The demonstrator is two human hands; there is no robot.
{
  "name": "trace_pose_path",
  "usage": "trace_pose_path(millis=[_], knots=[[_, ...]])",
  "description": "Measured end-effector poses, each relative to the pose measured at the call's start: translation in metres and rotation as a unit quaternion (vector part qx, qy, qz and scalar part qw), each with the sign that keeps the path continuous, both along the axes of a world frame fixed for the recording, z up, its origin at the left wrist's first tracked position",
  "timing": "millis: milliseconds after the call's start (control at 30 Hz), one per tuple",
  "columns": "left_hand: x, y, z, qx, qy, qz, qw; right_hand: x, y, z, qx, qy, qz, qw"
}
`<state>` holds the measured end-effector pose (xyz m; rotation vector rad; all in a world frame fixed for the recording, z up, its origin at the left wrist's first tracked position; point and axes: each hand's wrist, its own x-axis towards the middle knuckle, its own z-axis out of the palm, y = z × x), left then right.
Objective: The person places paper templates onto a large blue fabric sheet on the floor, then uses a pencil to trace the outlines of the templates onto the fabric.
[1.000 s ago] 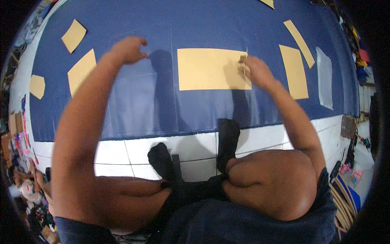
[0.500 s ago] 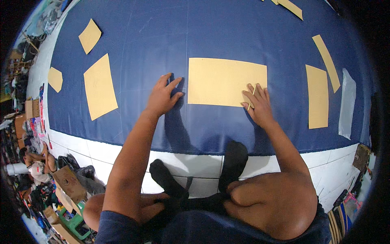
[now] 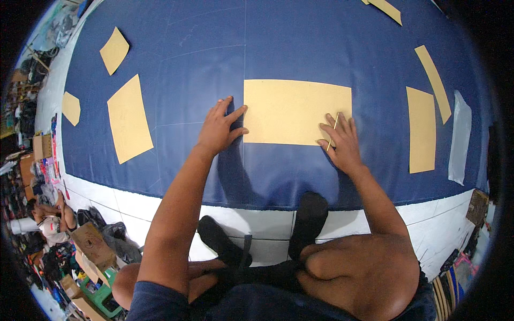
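Note:
A yellow rectangular card pattern piece (image 3: 289,109) lies flat on dark blue sheet material (image 3: 198,176). Its left edge runs along a thin pale line drawn on the blue. My left hand (image 3: 218,128) is open, thumb and forefinger touching that left edge, the other fingers spread on the blue. At the card's lower right corner rests my right hand (image 3: 342,142), fingers spread over the card. Between those fingers it holds a thin yellow stick (image 3: 336,121); whether this is a pen or something else I cannot tell.
More yellow pattern pieces lie left (image 3: 130,119) and right (image 3: 422,130), beside a translucent grey strip (image 3: 459,139). My feet in black socks (image 3: 308,219) stand at the sheet's near edge, on white tiles (image 3: 267,249). At lower left, a person (image 3: 53,222) sits among boxes and clutter.
My left hand has moved right, from beside the card to its left edge. The card has shifted slightly left, up to the drawn line. My right hand stays on its corner.

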<state>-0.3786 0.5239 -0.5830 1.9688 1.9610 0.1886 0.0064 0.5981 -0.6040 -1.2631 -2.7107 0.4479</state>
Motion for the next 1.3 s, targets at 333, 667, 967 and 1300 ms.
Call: trace_pose_path(millis=[333,667,967,1300], knots=[[-0.005,-0.005,0.000,-0.018,-0.016,0.028,0.999,0.086,0.043,0.002,0.059,0.087,-0.149,0.983],[0.001,-0.001,0.005,-0.009,-0.002,0.007,1.000,0.076,0.021,-0.003,0.036,0.059,-0.161,0.984],[-0.003,0.000,0.003,-0.007,-0.017,0.004,1.000,0.076,0.024,-0.005,0.020,0.079,-0.162,0.983],[0.002,0.003,0.001,-0.001,-0.011,-0.002,1.000,0.084,0.021,-0.008,0.013,0.075,-0.168,0.983]])
